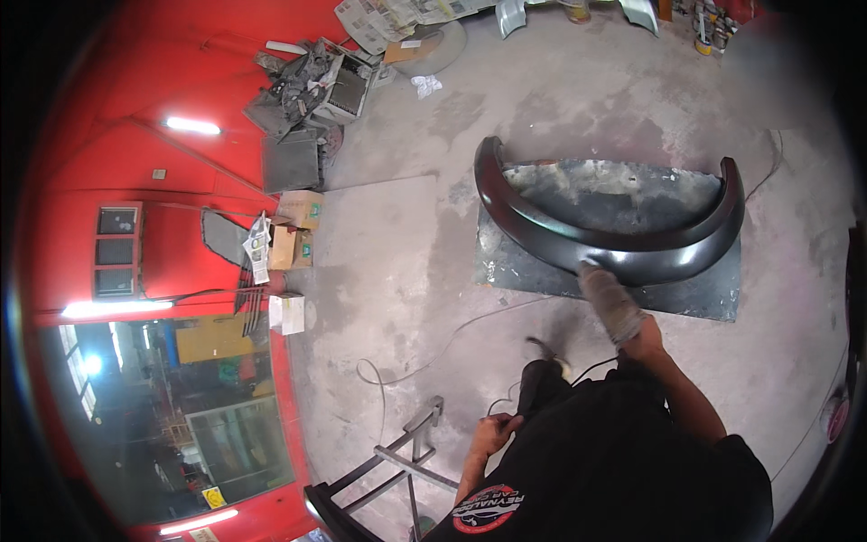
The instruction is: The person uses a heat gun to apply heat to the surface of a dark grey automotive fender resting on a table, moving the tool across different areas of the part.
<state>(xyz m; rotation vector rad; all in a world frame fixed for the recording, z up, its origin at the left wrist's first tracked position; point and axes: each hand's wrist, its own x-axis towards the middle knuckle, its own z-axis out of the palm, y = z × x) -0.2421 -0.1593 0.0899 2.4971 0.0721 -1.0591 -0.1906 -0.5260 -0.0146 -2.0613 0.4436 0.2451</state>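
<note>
A glossy black curved fender flare [614,248] rests on a dark, scuffed rectangular board [686,298] on the floor. My right hand [643,336] is closed on a blurred grey-brown cylindrical tool [607,298], whose tip is at the flare's lower front surface; whether it touches cannot be told. A dark cord [596,363] hangs below that hand. My left hand [495,432] is curled by my dark clothing, its fingers closed on what looks like a thin dark cord.
A metal stand [406,461] with a dark curved part is at lower left. Along the red wall [181,81] are cardboard boxes [298,217], newspapers and dusty scrap [298,99]. More parts and cans [704,32] lie at the back. A hose [379,375] snakes across the floor.
</note>
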